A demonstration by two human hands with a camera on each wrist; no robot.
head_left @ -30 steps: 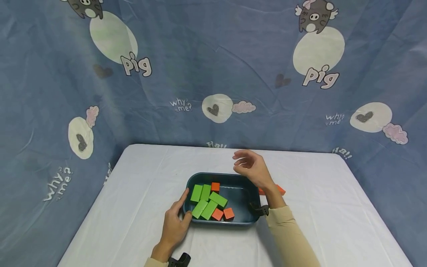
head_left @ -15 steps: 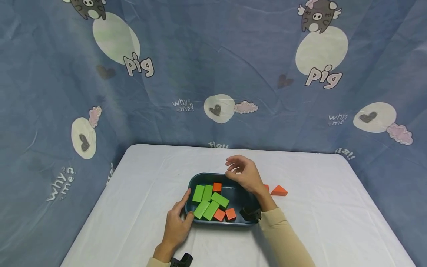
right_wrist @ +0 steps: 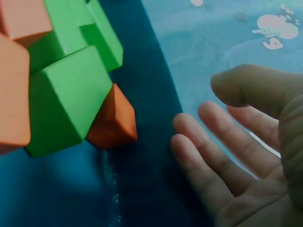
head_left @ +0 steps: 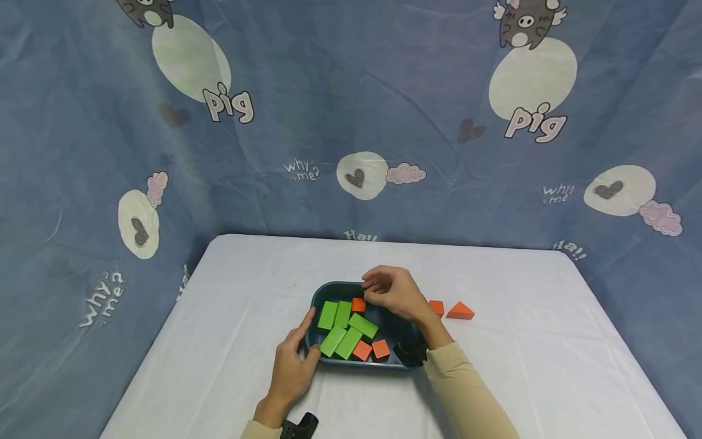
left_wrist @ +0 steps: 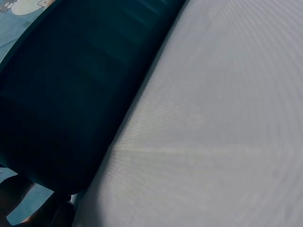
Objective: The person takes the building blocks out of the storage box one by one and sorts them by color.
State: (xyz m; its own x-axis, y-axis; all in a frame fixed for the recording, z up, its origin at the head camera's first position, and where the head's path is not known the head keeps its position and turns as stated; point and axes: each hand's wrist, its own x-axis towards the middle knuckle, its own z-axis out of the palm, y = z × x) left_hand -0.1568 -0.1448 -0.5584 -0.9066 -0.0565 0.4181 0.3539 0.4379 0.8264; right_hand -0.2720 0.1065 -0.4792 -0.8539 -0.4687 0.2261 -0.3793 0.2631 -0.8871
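Head view: a dark teal tray point(head_left: 408, 332) is seen near the middle of the white table point(head_left: 521, 366), towards its front edge, with green blocks point(head_left: 342, 329) and orange blocks point(head_left: 371, 350) inside. Two more orange pieces point(head_left: 452, 310) lie just beside its right wall. On the blue backdrop point(head_left: 329, 110), "pig" and "why me?" can be read. The tray's left end is gripped by the left hand point(head_left: 290, 369); the right hand point(head_left: 392, 292) hovers over the far rim, fingers loosely curled, nothing held.

Left wrist view: only the tray's dark wall point(left_wrist: 71, 94) and the table are shown.

Right wrist view: relaxed open fingers point(right_wrist: 213, 156) lie beside an orange block point(right_wrist: 113, 120).
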